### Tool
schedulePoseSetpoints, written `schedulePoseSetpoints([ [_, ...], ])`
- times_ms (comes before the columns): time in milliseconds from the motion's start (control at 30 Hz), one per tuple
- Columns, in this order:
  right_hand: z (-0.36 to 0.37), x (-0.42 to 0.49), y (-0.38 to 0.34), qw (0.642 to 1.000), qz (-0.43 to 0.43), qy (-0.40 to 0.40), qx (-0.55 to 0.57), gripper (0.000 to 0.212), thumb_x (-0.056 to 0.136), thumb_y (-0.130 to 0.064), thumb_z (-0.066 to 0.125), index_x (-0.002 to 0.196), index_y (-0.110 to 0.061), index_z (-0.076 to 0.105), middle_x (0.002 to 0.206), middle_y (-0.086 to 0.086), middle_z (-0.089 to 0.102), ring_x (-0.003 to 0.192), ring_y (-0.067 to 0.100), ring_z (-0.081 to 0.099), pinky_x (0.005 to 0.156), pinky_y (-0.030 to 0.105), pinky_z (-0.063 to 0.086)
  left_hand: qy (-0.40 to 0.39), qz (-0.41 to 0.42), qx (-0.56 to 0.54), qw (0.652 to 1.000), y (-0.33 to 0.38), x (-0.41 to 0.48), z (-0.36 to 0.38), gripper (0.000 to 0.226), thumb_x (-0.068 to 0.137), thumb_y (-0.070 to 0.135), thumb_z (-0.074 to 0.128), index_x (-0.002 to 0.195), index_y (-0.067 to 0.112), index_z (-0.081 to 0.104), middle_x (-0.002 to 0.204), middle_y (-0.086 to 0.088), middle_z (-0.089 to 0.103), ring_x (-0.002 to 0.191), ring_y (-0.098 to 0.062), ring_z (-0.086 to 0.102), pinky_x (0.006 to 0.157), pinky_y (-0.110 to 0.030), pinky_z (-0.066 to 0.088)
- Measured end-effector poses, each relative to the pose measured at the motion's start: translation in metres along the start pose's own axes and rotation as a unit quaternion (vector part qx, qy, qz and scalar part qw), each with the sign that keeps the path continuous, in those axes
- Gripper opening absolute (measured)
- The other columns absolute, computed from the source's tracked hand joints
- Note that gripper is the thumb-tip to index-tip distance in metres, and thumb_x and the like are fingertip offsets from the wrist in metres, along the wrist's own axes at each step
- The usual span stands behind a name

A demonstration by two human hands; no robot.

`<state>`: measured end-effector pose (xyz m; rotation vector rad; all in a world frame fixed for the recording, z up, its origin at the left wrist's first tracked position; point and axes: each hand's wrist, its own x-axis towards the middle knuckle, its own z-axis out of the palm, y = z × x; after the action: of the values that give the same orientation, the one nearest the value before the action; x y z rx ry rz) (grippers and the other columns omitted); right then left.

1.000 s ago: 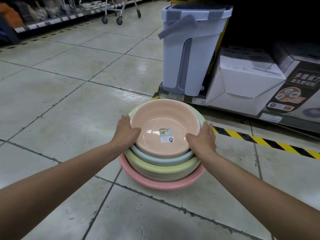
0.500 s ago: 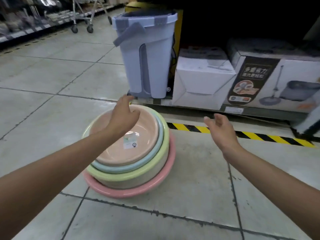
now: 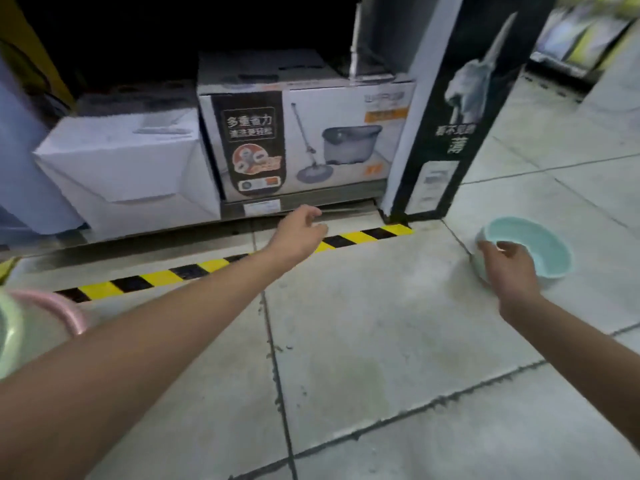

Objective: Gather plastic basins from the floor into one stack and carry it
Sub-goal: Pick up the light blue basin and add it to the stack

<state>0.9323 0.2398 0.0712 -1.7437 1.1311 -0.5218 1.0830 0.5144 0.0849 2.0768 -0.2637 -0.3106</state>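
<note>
Beneath both hands, floor (image 3: 381, 358): pale tiles, striped tape (image 3: 166, 277) along the shelf foot.
Mop box (image 3: 311, 140): low shelf, beyond the left hand (image 3: 298, 233).
Basin stack (image 3: 65, 313): far left of the left arm, only pink and green rims showing.
Blue basin (image 3: 540, 251): alone on the tiles, at the right hand (image 3: 509, 271).
Left hand: over the tape, fingers loose, holding nothing.
Right hand: fingers half-curled at the blue basin's near rim; blurred, grip unclear.
</note>
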Motion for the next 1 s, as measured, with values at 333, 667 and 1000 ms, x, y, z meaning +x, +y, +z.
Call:
schedulePoseSetpoints([
  [333,-0.085,0.157,0.101,0.986,0.125,0.113,0.017,0.063,0.092,-0.044,0.060,0.143,-0.010,0.044,0.143,0.018,0.050,0.124,0.034,0.051,0.093,0.032,0.039,-0.130,-0.071,-0.040,0.988,0.050,0.074,0.241,0.039,0.090,0.027,0.061,0.127,0.014,0.056,0.124,-0.004,0.060,0.110,-0.024,0.058,0.090,-0.029,0.044],
  [667,-0.083,0.243,0.149,0.950,0.243,-0.042,0.190,0.048,0.092,-0.020,0.062,0.136,-0.008,0.047,0.125,0.014,0.052,0.089,0.033,0.063,0.071,0.043,0.061,-0.246,-0.223,-0.181,0.926,0.094,0.094,0.392,0.070,0.087,0.037,0.070,0.143,0.010,0.039,0.139,-0.004,0.048,0.117,-0.025,0.053,0.103,-0.040,0.047],
  [1000,-0.076,0.208,0.165,0.959,0.238,-0.040,0.149,0.055,0.074,-0.005,0.048,0.129,-0.008,0.048,0.104,0.020,0.060,0.077,0.033,0.063,0.054,0.035,0.059,-0.240,-0.212,-0.201,0.926,0.075,0.094,0.391,0.055,0.069,0.017,0.062,0.122,0.011,0.051,0.121,-0.010,0.061,0.107,-0.031,0.062,0.086,-0.042,0.057],
])
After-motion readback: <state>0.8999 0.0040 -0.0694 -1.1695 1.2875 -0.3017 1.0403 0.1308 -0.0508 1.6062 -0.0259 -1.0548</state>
